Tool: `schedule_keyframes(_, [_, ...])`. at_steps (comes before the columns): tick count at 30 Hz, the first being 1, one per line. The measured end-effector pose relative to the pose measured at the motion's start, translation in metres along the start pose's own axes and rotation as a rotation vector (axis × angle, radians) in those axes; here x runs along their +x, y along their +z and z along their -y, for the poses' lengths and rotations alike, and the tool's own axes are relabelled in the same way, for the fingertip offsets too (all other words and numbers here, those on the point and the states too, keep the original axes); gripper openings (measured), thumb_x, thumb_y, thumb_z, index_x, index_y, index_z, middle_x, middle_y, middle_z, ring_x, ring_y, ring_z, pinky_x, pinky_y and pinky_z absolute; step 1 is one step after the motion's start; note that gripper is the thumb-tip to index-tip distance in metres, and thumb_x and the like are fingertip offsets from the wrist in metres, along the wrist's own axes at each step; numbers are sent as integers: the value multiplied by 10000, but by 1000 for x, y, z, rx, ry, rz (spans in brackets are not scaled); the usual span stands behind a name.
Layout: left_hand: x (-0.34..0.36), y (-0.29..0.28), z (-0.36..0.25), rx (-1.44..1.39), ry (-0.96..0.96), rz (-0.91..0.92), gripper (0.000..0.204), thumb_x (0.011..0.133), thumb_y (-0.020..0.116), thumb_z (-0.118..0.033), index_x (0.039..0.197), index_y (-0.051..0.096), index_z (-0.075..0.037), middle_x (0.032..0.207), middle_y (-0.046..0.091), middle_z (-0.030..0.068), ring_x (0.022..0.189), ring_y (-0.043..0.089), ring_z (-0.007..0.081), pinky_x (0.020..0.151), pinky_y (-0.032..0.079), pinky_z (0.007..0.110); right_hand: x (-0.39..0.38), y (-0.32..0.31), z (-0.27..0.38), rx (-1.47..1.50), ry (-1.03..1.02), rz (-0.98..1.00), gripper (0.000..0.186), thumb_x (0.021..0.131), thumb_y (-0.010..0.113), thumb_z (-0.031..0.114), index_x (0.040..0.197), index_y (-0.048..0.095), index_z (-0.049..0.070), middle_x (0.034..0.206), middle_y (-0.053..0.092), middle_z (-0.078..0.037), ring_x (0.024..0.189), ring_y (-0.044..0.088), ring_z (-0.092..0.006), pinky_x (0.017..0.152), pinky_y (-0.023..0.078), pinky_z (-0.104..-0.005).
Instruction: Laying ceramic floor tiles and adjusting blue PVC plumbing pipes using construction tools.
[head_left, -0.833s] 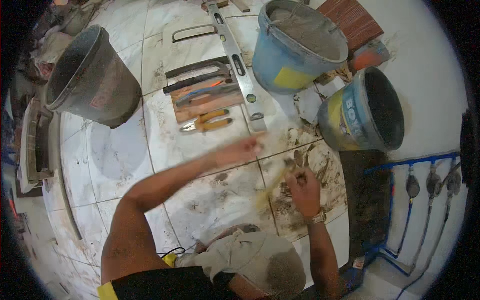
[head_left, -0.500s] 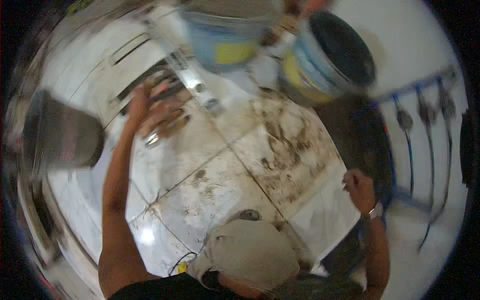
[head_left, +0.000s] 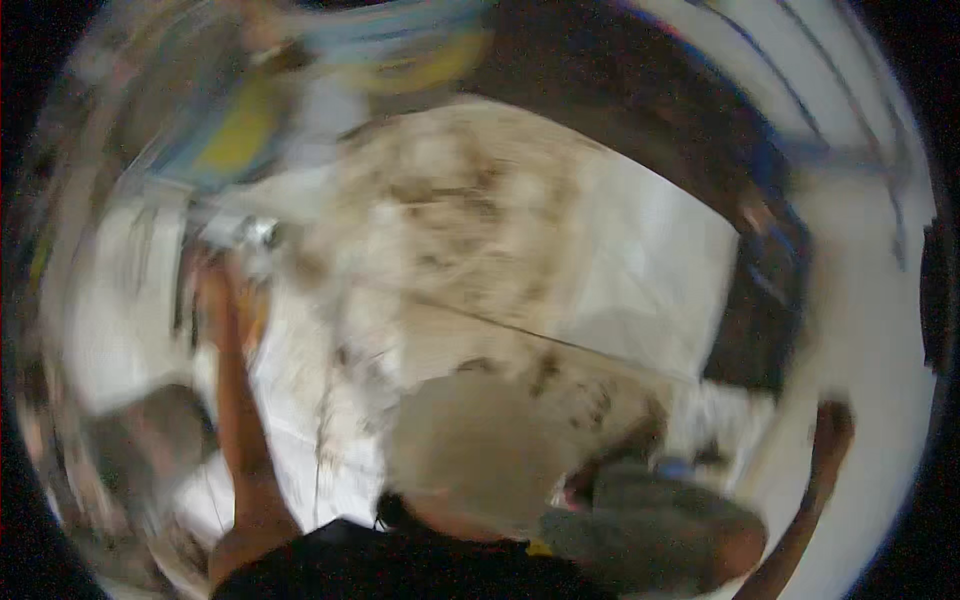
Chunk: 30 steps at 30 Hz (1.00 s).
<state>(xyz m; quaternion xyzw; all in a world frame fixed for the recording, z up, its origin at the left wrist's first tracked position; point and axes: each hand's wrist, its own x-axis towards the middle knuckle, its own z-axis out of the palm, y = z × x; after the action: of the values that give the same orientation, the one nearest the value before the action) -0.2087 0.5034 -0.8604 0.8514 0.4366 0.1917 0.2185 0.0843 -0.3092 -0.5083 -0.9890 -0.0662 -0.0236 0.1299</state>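
Motion smears the whole view. My left hand (head_left: 222,295) reaches down at the left, beside a dark slot at the edge of a pale panel (head_left: 120,290). An orange-brown patch (head_left: 257,315) shows against its fingers, but I cannot make out what it is or whether the hand grips it. Just beyond lies a silvery metal bar (head_left: 240,228). My right hand (head_left: 832,425) is out at the far right, in front of the white wall (head_left: 870,330). Its fingers look curled in, and no object shows in them.
Dirt-smeared pale tiles (head_left: 470,220) fill the middle. Blue-and-yellow buckets (head_left: 235,140) stand at the far left. A dark strip (head_left: 590,70) runs along the wall, where blue cords hang. A grey container (head_left: 150,440) is near left. A beige cap (head_left: 470,450) covers the lower middle.
The view has swung, so buckets and metal bar now appear farther left. My right arm has stretched farther out to the right. My left hand remains near the dark slot.
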Motion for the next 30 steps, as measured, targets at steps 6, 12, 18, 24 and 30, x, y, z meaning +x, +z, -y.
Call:
schedule_keyframes(6, [1,14,-44,-1019,-825,-87,545,846,643,-314,1304,429,-112,1233,489,124,981,543,247,798,489,388,-23,31,-44,-11,301,341,346,882,592,302,1110,552,46,1035,575,-86,894,527,-164,758,444,-322])
schedule_keyframes(12, [43,43,-61,-1460,-842,-215,326,723,776,-278,890,590,-69,803,572,38,620,576,186,397,373,321,-1,39,-26,555,45,347,314,892,592,243,1137,608,48,919,662,-130,820,586,-279,731,478,-432])
schedule_keyframes(18, [22,5,-88,-1429,-564,-344,265,816,702,-274,904,605,-44,772,568,33,648,578,174,497,418,300,19,60,-44,-219,-682,422,392,901,548,260,1211,563,22,919,652,-177,819,591,-282,725,479,-435])
schedule_keyframes(24, [-108,-17,-165,-1162,-154,-514,254,860,649,-222,1042,526,-94,903,575,49,733,558,167,603,482,296,30,107,-87,-75,-881,297,367,898,541,252,1177,570,17,897,645,-184,765,592,-275,680,484,-418])
schedule_keyframes(30, [-149,-144,-206,-890,-147,-361,359,917,539,-248,1178,489,-7,1086,557,118,944,550,202,808,463,312,25,161,-132,86,-389,648,258,823,600,264,884,626,15,853,605,-202,803,576,-368,746,449,-446])
